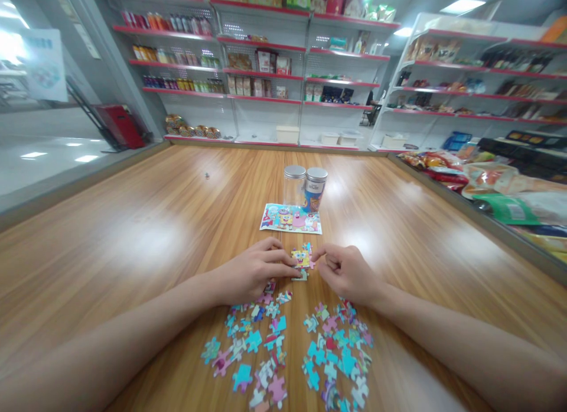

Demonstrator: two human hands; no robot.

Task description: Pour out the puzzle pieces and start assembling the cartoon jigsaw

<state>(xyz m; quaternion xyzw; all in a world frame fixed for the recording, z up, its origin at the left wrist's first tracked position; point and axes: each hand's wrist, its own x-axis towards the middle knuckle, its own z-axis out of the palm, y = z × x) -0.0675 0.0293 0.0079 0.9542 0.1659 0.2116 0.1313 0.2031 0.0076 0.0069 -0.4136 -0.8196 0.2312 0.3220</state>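
Note:
A small joined patch of jigsaw puzzle [301, 258] with a yellow cartoon face lies on the wooden table. My left hand [257, 266] rests at its left side, fingers stretched out and their tips touching the patch's left and lower edges. At the right edge, the index finger of my right hand [348, 271] points onto a pink puzzle piece [312, 262], with the other fingers curled in. Whether that hand pinches anything is hidden. Loose puzzle pieces lie nearer to me in a left pile [254, 341] and a right pile [348, 360].
Beyond the patch lies a colourful picture sheet [287, 221]. A clear jar [293, 187] and a blue-labelled jar [314, 193], both with silver lids, stand at its far edge. Packaged goods [491, 178] line the right side. Stocked shelves [266, 101] stand behind the table.

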